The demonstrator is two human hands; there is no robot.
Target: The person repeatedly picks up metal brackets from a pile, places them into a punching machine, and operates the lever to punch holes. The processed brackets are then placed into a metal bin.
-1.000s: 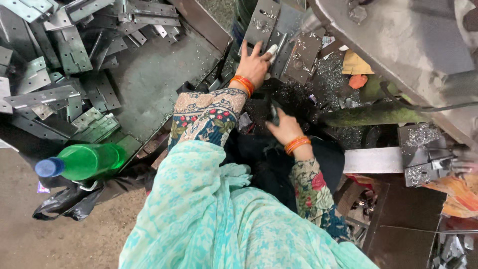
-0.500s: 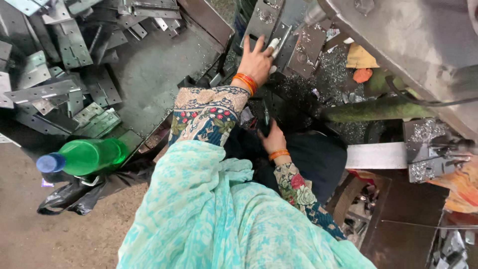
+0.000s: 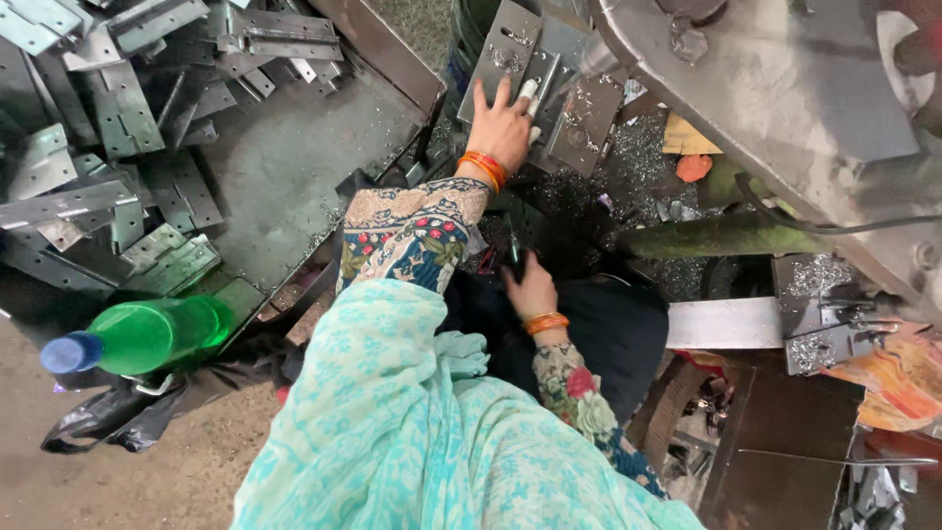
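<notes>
My left hand (image 3: 502,126) reaches forward, orange bangles on its wrist, and lies with fingers spread on a grey punched metal plate (image 3: 510,49). That plate leans in a small stack with other metal plates (image 3: 581,123) under the machine. One finger carries a white wrap. My right hand (image 3: 531,291), also with orange bangles, rests low on dark cloth (image 3: 618,334) over my lap. Its fingers curl next to a thin dark object (image 3: 512,245). Whether it grips that object is unclear. Patterned sleeves and a turquoise shawl (image 3: 392,432) cover my arms.
A flat metal tray (image 3: 285,167) at the left holds a heap of bent metal brackets (image 3: 108,128). A green bottle with a blue cap (image 3: 147,336) lies by its near edge, above a black plastic bag (image 3: 108,417). A grey machine body (image 3: 785,108) overhangs the right, with metal shavings (image 3: 648,157) below.
My right hand has drawn down and back toward my lap. My left hand stays on the leaning plates.
</notes>
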